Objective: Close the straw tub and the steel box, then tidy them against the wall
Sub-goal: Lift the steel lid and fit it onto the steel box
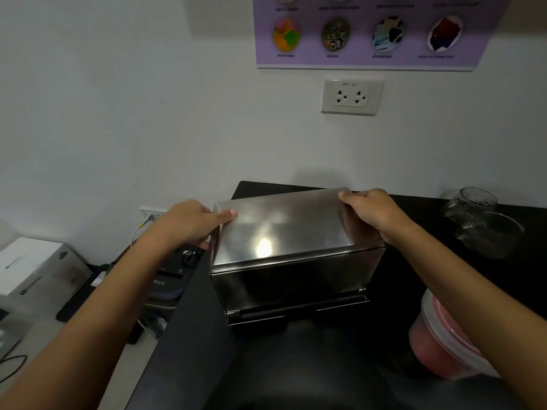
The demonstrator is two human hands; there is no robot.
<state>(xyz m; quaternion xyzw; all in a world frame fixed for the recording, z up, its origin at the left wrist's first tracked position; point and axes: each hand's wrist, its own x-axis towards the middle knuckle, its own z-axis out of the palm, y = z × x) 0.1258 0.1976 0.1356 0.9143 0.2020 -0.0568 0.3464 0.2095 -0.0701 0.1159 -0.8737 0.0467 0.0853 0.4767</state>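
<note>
The steel box [291, 250] sits on the black desk [189, 359] at the middle of the view, its far edge near the wall [148, 113] at 12 o'clock. Its long axis runs 9 to 3 o'clock, and the hinged side faces 6 o'clock, toward the person. The lid looks down, or nearly so.

The left hand [186, 223] clasps the box's 9 o'clock end, thumb flat across the top and the other fingers curled down the side. The right hand [370, 214] takes the 3 o'clock end, fingers pressed together over the far top corner — both hands closed on the box.

Polished sheet steel like this is likely stiff but slick, with some weight, so a two-handed hold at the short ends, as here, suits it; sliding it on the desk should be safer than lifting.

The straw tub [444, 341] stands at 4 o'clock by the right forearm, pink showing through clear plastic — whether its lid is seated I cannot tell. It looks light and somewhat flexible. Clear glass jars [485, 220] at 2 o'clock are fragile neighbours.
</note>
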